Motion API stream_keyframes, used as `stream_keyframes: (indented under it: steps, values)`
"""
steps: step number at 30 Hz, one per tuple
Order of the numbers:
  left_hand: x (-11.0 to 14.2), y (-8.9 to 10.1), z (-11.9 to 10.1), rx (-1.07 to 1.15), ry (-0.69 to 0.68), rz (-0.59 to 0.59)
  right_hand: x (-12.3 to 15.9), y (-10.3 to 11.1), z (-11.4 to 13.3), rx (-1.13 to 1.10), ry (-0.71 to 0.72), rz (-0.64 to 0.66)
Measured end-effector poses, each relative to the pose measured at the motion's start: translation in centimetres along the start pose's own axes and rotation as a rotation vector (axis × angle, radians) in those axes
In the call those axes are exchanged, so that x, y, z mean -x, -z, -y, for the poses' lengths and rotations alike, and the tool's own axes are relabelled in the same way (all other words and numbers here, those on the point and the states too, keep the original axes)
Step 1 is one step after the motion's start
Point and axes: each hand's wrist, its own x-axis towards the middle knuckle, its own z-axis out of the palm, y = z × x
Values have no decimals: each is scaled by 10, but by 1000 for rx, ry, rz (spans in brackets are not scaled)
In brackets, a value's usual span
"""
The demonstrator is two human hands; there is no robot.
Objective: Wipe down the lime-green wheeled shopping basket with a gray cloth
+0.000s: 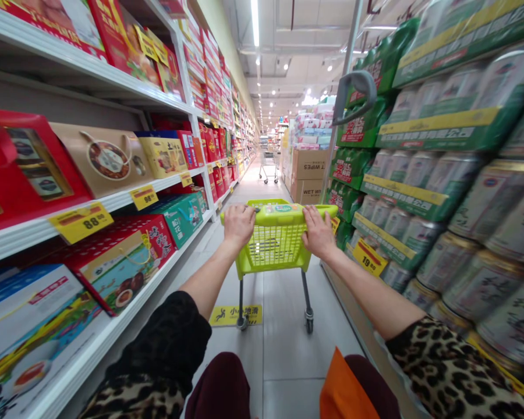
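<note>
A lime-green shopping cart [272,247] stands in front of me on dark legs with small wheels. My left hand [239,223] is closed over the left end of its handle. On the right end of that handle, my right hand [318,230] rests with its fingers curled over the bar. Between the two hands a printed label [282,208] shows on the handle. Through the basket's mesh back, its contents are hard to make out.
Shelves of boxed goods [157,157] with yellow price tags line the left side. Stacked packs of cans [413,131] rise close on the right. Ahead, cardboard boxes [309,164] border the aisle and another cart [268,163] stands farther off. A yellow floor sign [225,315] lies under the cart.
</note>
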Motion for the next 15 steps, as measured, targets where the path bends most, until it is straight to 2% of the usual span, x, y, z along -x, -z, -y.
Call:
stream_keyframes:
  steps: [5, 9, 12, 15]
  values:
    - [12, 5, -51, 47, -61, -32, 4, 8, -30, -61, -75, -31]
    - [17, 5, -90, 64, -151, -50, 0, 18, -25, -164, 50, 13]
    - [15, 8, -108, 91, -237, -25, 0, 20, -18, -223, 29, -40]
    - [12, 14, -113, 109, -257, 15, 3, 20, -23, -235, 9, -69]
